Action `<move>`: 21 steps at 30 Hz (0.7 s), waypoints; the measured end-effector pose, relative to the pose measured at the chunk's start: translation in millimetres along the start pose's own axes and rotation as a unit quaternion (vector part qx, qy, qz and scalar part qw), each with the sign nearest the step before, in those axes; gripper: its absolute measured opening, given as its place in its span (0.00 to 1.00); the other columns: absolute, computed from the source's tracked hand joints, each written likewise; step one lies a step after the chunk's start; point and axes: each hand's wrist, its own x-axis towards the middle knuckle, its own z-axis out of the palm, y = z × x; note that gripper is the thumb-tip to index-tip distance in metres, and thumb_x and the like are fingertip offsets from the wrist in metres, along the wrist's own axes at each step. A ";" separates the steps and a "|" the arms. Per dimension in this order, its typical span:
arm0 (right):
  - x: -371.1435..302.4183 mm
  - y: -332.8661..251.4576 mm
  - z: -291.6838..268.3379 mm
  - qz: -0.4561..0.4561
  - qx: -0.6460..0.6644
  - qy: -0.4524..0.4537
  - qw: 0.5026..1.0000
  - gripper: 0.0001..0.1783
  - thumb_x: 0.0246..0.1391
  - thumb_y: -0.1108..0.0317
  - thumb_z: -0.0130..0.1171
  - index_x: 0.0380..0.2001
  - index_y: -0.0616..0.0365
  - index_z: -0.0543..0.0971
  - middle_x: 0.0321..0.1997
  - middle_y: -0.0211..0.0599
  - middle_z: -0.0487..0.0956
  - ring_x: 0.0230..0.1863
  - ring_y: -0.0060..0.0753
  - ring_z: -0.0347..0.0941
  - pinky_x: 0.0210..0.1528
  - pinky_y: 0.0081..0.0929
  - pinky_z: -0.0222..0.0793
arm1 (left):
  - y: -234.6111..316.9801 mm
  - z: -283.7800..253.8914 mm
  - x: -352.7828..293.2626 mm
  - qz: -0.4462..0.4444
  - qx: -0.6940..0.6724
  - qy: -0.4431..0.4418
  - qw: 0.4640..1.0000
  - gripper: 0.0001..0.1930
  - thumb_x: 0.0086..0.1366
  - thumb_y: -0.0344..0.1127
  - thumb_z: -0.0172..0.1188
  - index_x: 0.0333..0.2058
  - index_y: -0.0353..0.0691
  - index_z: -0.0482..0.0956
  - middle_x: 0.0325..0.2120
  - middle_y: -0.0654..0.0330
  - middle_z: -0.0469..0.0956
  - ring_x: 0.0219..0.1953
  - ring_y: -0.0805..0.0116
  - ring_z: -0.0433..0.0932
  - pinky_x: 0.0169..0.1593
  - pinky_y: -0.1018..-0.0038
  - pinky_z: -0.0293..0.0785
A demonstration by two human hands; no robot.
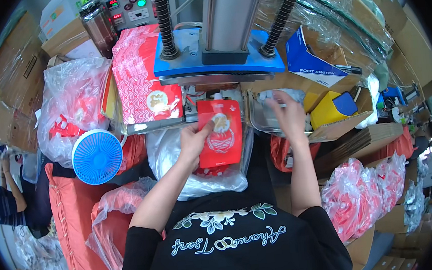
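My left hand [196,141] pinches the left edge of a flat red pouch [228,156] with a gold emblem and a pale tip at its top. The pouch stands in front of the press, above a clear plastic bag [178,176] with more red pieces in it. Over a clear plastic bin [266,123] to the right hovers my right hand [289,114], fingers slightly blurred and apart, with nothing visible in them. Whitish contents show in the bin. A stack of red printed pouches [141,85] lies left of the press.
A press with a blue plate [170,65] and spring-wrapped posts rises ahead. A blue fan [97,157] and a bag of red pieces [78,90] stand left. At right are an open blue box [311,59], a yellow box [326,111] and filled pink bags [352,195].
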 end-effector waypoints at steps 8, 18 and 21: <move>-5.8 66.6 12.4 0.041 -0.337 -0.147 0.929 0.15 0.52 0.56 0.62 0.42 0.47 0.81 0.42 0.46 0.79 0.41 0.50 0.79 0.40 0.45 0.75 | 2.6 -9.1 20.5 -0.045 -0.119 0.055 0.990 0.11 0.61 0.33 0.66 0.32 0.28 0.79 0.28 0.53 0.81 0.29 0.68 0.81 0.32 0.74 0.78; -11.7 60.6 27.9 -0.017 0.094 -0.069 0.993 0.07 0.53 0.68 0.60 0.35 0.56 0.82 0.38 0.44 0.78 0.45 0.48 0.75 0.48 0.38 0.70 | 1.3 -111.5 16.3 0.372 0.646 0.161 0.647 0.36 0.54 0.38 0.67 0.63 0.43 0.66 0.66 0.55 0.60 0.66 0.49 0.61 0.69 0.54 0.45; -17.9 58.1 33.3 0.019 0.161 -0.039 0.986 0.09 0.50 0.74 0.61 0.37 0.60 0.81 0.38 0.44 0.79 0.46 0.45 0.75 0.48 0.37 0.71 | -8.6 -160.4 7.2 0.359 0.512 0.166 0.763 0.16 0.63 0.37 0.60 0.48 0.37 0.80 0.46 0.51 0.79 0.51 0.56 0.74 0.58 0.58 0.61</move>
